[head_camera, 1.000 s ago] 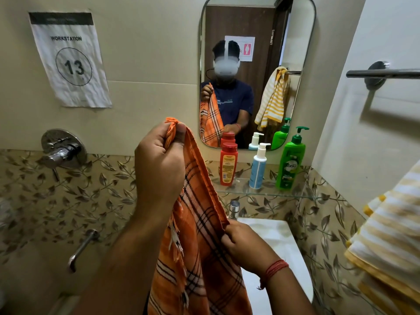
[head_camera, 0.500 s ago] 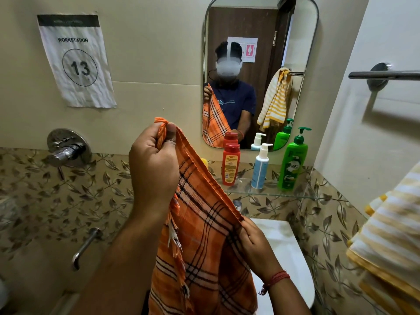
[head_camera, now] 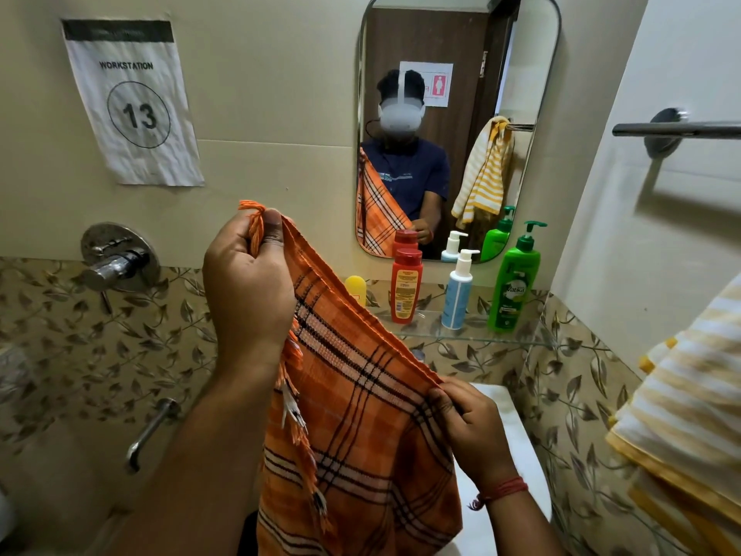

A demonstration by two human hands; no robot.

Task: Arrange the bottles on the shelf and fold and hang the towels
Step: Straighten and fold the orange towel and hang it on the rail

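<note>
The left hand (head_camera: 248, 282) pinches the orange plaid towel (head_camera: 361, 435) by its tasselled top corner, held high; the right hand (head_camera: 473, 431) pinches the lower corner, the edge stretched taut between them.

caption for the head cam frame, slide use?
Left hand and right hand stretch an orange checked towel before the bottle shelf.

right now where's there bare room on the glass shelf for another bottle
Bare glass shelf right of the green bottle. Narrow gaps flank the white pump bottle. The left end, by the red bottle and yellow bottle, is crowded and towel-hidden.
</note>
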